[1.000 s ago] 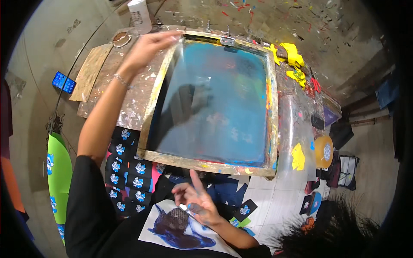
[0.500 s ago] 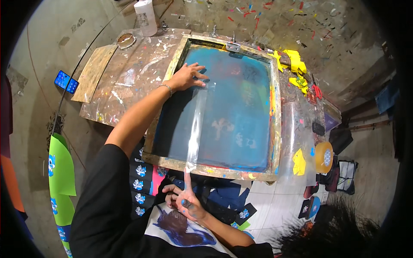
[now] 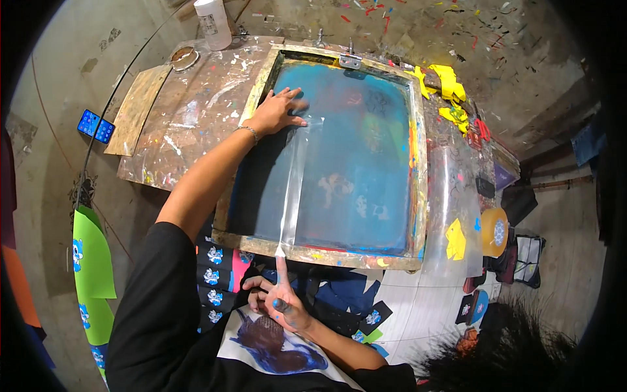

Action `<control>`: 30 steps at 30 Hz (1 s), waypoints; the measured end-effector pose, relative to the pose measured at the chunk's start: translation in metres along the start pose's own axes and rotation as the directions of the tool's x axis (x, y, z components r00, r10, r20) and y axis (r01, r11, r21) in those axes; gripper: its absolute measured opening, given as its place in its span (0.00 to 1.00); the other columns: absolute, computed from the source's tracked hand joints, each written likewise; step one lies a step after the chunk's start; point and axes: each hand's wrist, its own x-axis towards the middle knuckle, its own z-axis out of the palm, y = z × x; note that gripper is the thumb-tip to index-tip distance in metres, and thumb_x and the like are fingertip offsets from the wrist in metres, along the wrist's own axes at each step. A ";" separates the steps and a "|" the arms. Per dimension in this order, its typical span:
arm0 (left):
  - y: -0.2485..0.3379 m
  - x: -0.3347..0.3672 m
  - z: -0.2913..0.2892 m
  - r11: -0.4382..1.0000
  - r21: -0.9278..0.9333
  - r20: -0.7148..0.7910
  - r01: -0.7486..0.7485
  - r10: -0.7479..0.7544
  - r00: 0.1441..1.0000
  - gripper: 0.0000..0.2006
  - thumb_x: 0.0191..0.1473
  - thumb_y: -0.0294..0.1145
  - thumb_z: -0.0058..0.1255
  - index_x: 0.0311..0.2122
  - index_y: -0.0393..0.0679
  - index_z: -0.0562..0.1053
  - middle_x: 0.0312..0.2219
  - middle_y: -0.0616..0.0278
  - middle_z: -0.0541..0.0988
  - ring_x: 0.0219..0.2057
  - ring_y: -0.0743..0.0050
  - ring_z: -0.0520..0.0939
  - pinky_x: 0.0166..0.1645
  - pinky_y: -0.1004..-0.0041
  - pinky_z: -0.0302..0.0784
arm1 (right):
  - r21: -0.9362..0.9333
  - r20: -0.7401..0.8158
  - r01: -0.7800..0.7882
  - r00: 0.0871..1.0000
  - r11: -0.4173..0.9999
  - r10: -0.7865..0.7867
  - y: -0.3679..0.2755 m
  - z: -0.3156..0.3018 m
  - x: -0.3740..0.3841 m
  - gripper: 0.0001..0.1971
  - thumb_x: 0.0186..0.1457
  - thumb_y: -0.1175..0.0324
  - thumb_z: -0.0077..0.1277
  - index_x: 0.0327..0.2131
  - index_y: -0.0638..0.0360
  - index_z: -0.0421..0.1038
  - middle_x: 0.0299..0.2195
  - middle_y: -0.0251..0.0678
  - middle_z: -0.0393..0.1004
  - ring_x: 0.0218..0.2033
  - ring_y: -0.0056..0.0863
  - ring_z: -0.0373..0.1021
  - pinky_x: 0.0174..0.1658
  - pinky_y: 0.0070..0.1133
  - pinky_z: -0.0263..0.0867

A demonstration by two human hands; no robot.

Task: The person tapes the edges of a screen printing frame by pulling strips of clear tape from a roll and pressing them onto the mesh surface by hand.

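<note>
Clear tape [image 3: 294, 189] against spread left hand [image 3: 273, 114], half-curled right hand [image 3: 286, 307]

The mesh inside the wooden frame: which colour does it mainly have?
The mesh is mainly blue, as the head view shows best.

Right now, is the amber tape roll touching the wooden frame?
Apart. The head view shows the clear plastic sheet between the amber tape roll and the wooden frame.

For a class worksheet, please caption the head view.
Left hand near the upper end of clear tape, right hand at the lower, over a wood-framed blue screen.
</note>
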 end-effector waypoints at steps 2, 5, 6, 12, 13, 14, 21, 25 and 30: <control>0.000 0.000 0.001 0.997 -0.069 -0.071 0.026 -0.031 0.997 0.41 0.50 0.62 0.57 0.66 0.52 0.63 0.68 0.50 0.56 0.69 0.45 0.54 0.69 0.39 0.46 | -0.011 -0.001 -0.009 1.000 1.000 0.009 -0.002 0.002 0.000 0.62 0.53 0.48 0.63 0.67 0.22 0.12 0.53 0.48 0.63 0.37 0.27 0.67 0.39 0.20 0.64; 0.000 0.002 0.005 0.996 -0.018 -0.018 0.090 -0.090 0.996 0.47 0.51 0.61 0.57 0.68 0.44 0.55 0.68 0.47 0.55 0.69 0.46 0.53 0.69 0.41 0.45 | -0.021 0.005 -0.013 1.000 1.000 0.013 -0.003 0.004 0.001 0.62 0.53 0.49 0.63 0.67 0.22 0.12 0.52 0.48 0.63 0.37 0.27 0.67 0.39 0.20 0.64; 0.001 0.000 0.011 0.994 -0.020 -0.067 0.106 -0.107 0.992 0.46 0.52 0.61 0.57 0.68 0.43 0.56 0.68 0.47 0.54 0.70 0.47 0.53 0.70 0.42 0.45 | -0.015 0.013 -0.009 1.000 1.000 0.009 -0.002 0.004 0.002 0.62 0.53 0.49 0.63 0.67 0.22 0.12 0.52 0.48 0.63 0.37 0.26 0.67 0.39 0.20 0.64; 0.005 -0.008 0.015 0.992 -0.050 -0.103 0.120 -0.124 0.987 0.50 0.54 0.61 0.56 0.68 0.34 0.49 0.68 0.41 0.52 0.70 0.44 0.49 0.71 0.45 0.42 | -0.017 -0.027 -0.026 0.999 1.000 0.025 -0.004 0.005 0.001 0.64 0.52 0.49 0.65 0.68 0.23 0.13 0.52 0.48 0.63 0.37 0.27 0.67 0.40 0.21 0.64; 0.007 -0.010 0.013 0.992 -0.048 -0.098 0.113 -0.117 0.988 0.53 0.53 0.61 0.56 0.69 0.31 0.46 0.68 0.39 0.51 0.70 0.42 0.48 0.71 0.46 0.42 | -0.017 -0.025 -0.024 0.999 1.000 0.024 -0.004 0.005 0.001 0.64 0.52 0.49 0.65 0.68 0.23 0.13 0.52 0.48 0.63 0.37 0.27 0.67 0.40 0.21 0.64; 0.009 -0.013 0.011 0.993 -0.047 -0.099 0.112 -0.116 0.988 0.53 0.53 0.61 0.56 0.69 0.31 0.46 0.68 0.39 0.51 0.70 0.42 0.48 0.71 0.46 0.42 | -0.014 -0.028 -0.028 0.999 1.000 0.028 -0.004 0.006 0.001 0.64 0.51 0.49 0.65 0.68 0.24 0.13 0.51 0.48 0.64 0.37 0.27 0.67 0.41 0.22 0.64; 0.023 -0.040 0.010 0.989 -0.028 0.022 0.148 -0.148 0.989 0.61 0.50 0.64 0.58 0.68 0.28 0.36 0.68 0.34 0.45 0.71 0.41 0.43 0.72 0.48 0.39 | -0.015 -0.007 -0.036 0.999 0.999 0.036 0.000 0.000 0.002 0.59 0.51 0.50 0.64 0.68 0.14 0.19 0.52 0.49 0.61 0.38 0.32 0.67 0.39 0.23 0.63; 0.030 -0.057 0.012 0.989 -0.049 0.017 0.137 -0.136 0.991 0.63 0.48 0.65 0.59 0.68 0.26 0.36 0.68 0.34 0.44 0.71 0.42 0.41 0.72 0.49 0.36 | -0.014 -0.004 -0.042 0.999 0.999 0.042 -0.001 0.000 0.002 0.60 0.51 0.50 0.64 0.68 0.15 0.19 0.52 0.49 0.61 0.39 0.31 0.67 0.39 0.23 0.63; 0.046 -0.080 0.015 0.988 -0.043 0.035 0.148 -0.147 0.989 0.64 0.47 0.65 0.60 0.68 0.26 0.35 0.68 0.34 0.44 0.71 0.42 0.40 0.72 0.51 0.34 | -0.002 -0.016 -0.035 0.999 0.999 0.035 -0.003 0.003 0.004 0.61 0.51 0.50 0.64 0.68 0.16 0.17 0.51 0.48 0.62 0.37 0.31 0.67 0.38 0.22 0.63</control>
